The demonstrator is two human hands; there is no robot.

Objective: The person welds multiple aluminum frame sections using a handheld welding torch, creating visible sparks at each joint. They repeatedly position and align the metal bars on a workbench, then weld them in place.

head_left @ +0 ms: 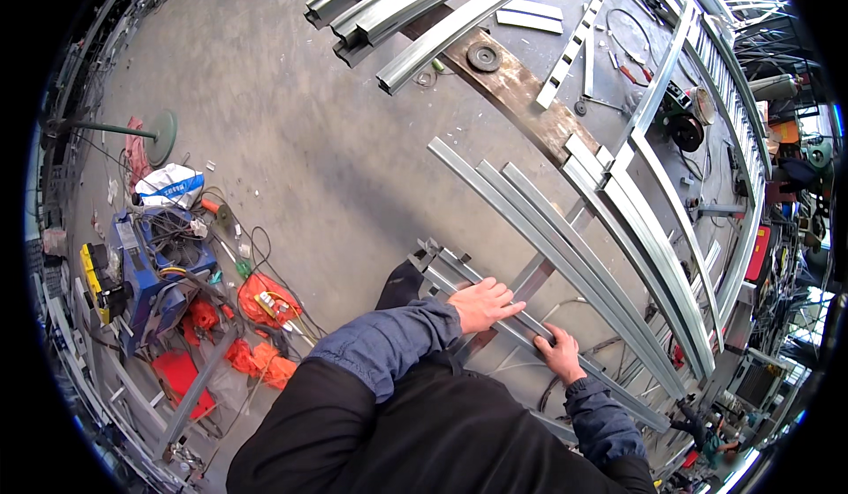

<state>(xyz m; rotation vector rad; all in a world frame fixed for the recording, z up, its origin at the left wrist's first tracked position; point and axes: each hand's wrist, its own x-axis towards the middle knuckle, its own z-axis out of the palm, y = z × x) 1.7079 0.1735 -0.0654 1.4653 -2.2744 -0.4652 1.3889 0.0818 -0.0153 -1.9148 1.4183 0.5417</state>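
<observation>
Close in front of my body a long silver metal profile [458,270] slants from upper left to lower right. My left hand [484,305] lies on top of it, fingers stretched out and palm down. Farther along the same piece, my right hand [560,354] has its fingers and thumb curled over the edge. The underside of the profile is hidden. Just beyond, several longer silver profiles [539,233] lie roughly parallel to it. A crossbar [533,278] passes beneath them.
Stacked metal profiles [389,17] lie across a brown beam [526,96] carrying a round disc [484,57]. At the left, a blue machine [146,269] stands among cables and orange cloth [265,363]. A green round base [162,138] is farther back. Someone in green [712,444] is at the lower right.
</observation>
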